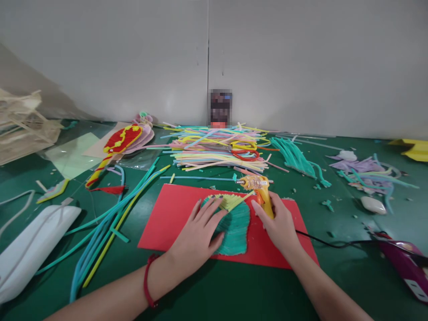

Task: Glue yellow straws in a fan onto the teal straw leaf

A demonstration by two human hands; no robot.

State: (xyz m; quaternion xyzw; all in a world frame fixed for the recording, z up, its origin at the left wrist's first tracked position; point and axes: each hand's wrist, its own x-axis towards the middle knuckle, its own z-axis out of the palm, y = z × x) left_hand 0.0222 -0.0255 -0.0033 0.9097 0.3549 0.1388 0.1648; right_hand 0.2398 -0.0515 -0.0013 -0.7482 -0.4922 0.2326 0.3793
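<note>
The red sheet point(174, 214) looks like smooth, matt card on a matt green desk point(214, 290). On it, the teal fan piece point(236, 229) is ribbed, fuzzy strips; the glue gun point(262, 189) is glossy yellow plastic. Behind the sheet lie soft-looking pastel strips point(214, 149); far to its left, a bare-wood frame point(20, 129) and a smooth white plastic shell point(30, 249)

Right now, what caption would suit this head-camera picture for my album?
Left hand presses a teal craft piece on red card; right hand grips a yellow glue gun.

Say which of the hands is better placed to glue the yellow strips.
Right, likely: right hand grips the glue gun beside the yellow strips; left hand lies flat on the teal piece.
</note>
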